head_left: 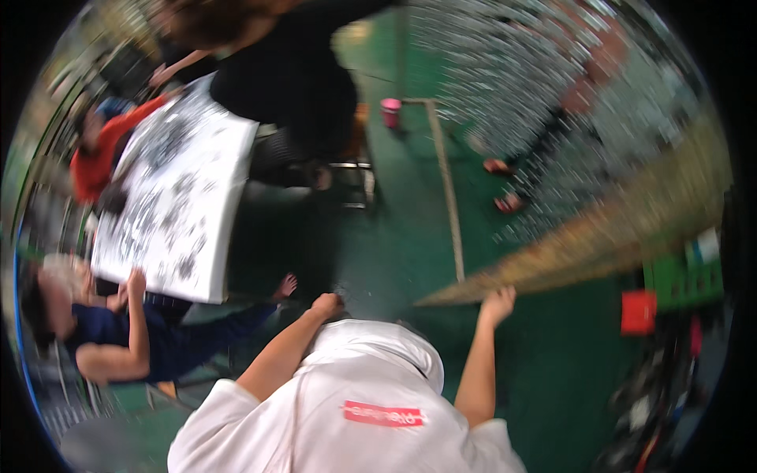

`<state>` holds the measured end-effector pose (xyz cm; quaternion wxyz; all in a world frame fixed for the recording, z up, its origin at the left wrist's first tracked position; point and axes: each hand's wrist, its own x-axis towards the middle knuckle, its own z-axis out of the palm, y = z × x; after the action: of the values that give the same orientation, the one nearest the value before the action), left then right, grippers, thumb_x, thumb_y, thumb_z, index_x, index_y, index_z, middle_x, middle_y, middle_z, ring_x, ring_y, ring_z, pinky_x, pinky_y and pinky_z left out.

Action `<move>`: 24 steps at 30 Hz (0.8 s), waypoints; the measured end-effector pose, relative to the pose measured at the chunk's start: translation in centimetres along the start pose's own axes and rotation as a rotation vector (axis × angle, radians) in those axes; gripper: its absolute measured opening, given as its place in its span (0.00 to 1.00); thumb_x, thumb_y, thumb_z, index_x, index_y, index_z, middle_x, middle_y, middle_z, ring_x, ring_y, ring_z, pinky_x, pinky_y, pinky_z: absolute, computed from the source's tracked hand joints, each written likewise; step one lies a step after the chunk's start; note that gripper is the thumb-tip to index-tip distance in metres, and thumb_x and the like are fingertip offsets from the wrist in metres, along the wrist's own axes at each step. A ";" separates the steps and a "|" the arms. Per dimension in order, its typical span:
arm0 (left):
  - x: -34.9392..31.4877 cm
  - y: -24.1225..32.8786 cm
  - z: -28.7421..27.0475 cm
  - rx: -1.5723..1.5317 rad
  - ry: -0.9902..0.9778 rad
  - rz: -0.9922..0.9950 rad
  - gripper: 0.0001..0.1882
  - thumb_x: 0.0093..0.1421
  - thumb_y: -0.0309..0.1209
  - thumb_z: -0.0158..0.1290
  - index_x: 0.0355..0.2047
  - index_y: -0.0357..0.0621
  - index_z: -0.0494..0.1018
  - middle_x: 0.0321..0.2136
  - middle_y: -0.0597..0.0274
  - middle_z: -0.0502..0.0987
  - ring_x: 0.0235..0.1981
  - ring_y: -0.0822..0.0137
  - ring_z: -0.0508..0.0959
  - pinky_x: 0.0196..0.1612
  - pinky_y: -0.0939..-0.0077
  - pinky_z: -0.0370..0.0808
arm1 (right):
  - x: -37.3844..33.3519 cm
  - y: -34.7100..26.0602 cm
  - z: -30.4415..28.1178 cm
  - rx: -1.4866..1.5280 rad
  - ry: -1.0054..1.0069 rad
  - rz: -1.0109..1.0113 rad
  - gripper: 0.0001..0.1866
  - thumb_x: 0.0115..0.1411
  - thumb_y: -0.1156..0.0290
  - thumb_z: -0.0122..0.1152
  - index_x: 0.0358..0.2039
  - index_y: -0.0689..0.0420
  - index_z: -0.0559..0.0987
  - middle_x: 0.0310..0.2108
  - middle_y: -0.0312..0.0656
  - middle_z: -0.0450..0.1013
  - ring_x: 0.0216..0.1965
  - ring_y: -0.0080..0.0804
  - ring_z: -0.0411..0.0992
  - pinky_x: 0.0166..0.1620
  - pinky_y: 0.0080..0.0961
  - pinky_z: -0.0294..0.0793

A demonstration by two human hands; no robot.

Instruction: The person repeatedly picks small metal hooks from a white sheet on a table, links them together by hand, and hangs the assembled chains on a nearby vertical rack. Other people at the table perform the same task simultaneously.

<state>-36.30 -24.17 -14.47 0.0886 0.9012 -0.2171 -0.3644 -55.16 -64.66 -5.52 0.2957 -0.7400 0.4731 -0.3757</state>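
Where the broad, mottled-brown, tapering panel meets the right hand, touch perhaps steadies its near edge. Left of the left hand, the white rectangular table seems set within the navy-clad person's reach. Both hands look curled; blur hides any grip.

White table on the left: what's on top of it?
Scattered dark pieces, too blurred to identify, lie on the white table. The person in black hides part of its far end.
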 end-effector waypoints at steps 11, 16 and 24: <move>-2.6 -5.9 -3.6 -0.219 0.032 -0.087 0.15 0.53 0.32 0.53 0.42 0.46 0.78 0.38 0.48 0.80 0.42 0.50 0.80 0.46 0.57 0.76 | -11.4 0.9 -5.2 -0.120 -0.243 -0.204 0.09 0.56 0.70 0.64 0.34 0.62 0.84 0.34 0.45 0.73 0.37 0.37 0.72 0.42 0.30 0.72; -4.9 -11.3 -7.3 -0.333 0.133 -0.106 0.14 0.54 0.33 0.52 0.40 0.47 0.79 0.35 0.50 0.81 0.39 0.50 0.80 0.44 0.58 0.77 | -15.8 -1.5 -1.8 -0.100 -0.231 -0.416 0.08 0.48 0.67 0.73 0.27 0.56 0.86 0.25 0.44 0.76 0.28 0.37 0.73 0.33 0.32 0.75; -11.1 -16.8 -15.1 -0.642 0.369 -0.074 0.09 0.56 0.32 0.53 0.36 0.46 0.79 0.31 0.54 0.81 0.36 0.53 0.81 0.42 0.61 0.76 | -18.5 -15.8 7.2 0.101 -0.621 -0.328 0.06 0.55 0.79 0.63 0.34 0.67 0.82 0.32 0.43 0.71 0.34 0.34 0.70 0.40 0.29 0.73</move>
<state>-27.39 -4.12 -2.16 0.3912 0.8852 -0.0395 -0.2485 -46.57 -41.04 -2.00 0.3972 -0.8695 0.2166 -0.1982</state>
